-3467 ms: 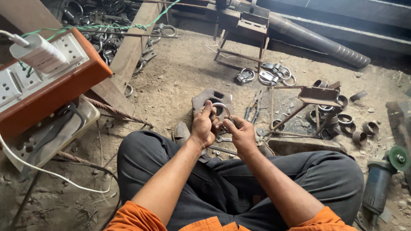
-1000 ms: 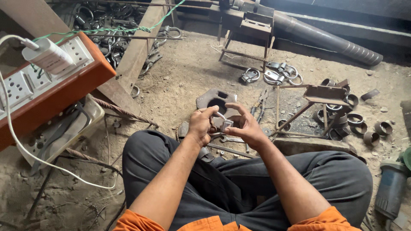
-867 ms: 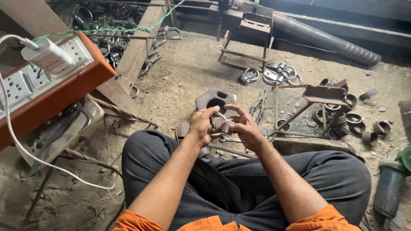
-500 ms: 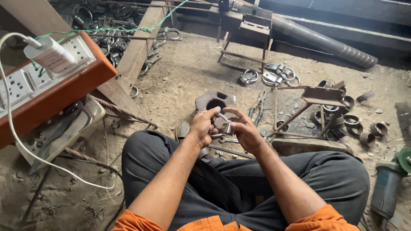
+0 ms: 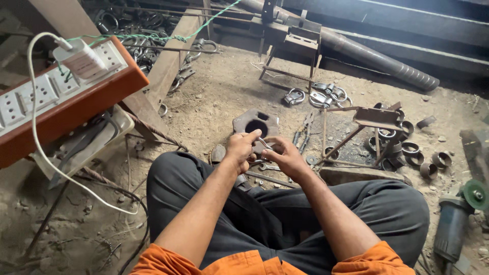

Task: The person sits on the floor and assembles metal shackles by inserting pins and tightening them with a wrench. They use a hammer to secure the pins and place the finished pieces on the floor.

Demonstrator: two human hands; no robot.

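A small shiny metal ring piece (image 5: 263, 144) sits pinched between the person's two hands, held just above the crossed legs and over the dirt floor (image 5: 214, 97). The left hand (image 5: 240, 149) is curled nearly closed, thumb and forefinger gripping the near side of the piece. The right hand (image 5: 285, 155) is also mostly closed, its fingertips (image 5: 268, 140) meeting the same piece from the other side, so both hands touch it and almost touch each other. How the piece is shaped in detail is too small to tell.

Directly beyond the hands lies a flat rusty steel plate with a dark round hole (image 5: 256, 122), resting on the floor. A thin steel rod (image 5: 270, 179) lies on the floor just under the right wrist. To the right of the hands stands a low welded frame of rusty angle iron (image 5: 374, 119), and around its feet a scatter of short dark steel pipe rings (image 5: 410, 150). Farther off, a cluster of shiny metal shackles (image 5: 316, 95) lies near a small rusty metal stand (image 5: 300, 43), with a long grey steel pipe (image 5: 377, 58) behind it.

At the far right edge a blue angle grinder with a green disc (image 5: 458, 219) lies on the floor. To the left, well apart from the hands, an orange-sided socket board with white outlets (image 5: 61, 97) carries a white plug adapter (image 5: 79, 58) and a white cable (image 5: 46, 163) looping down.
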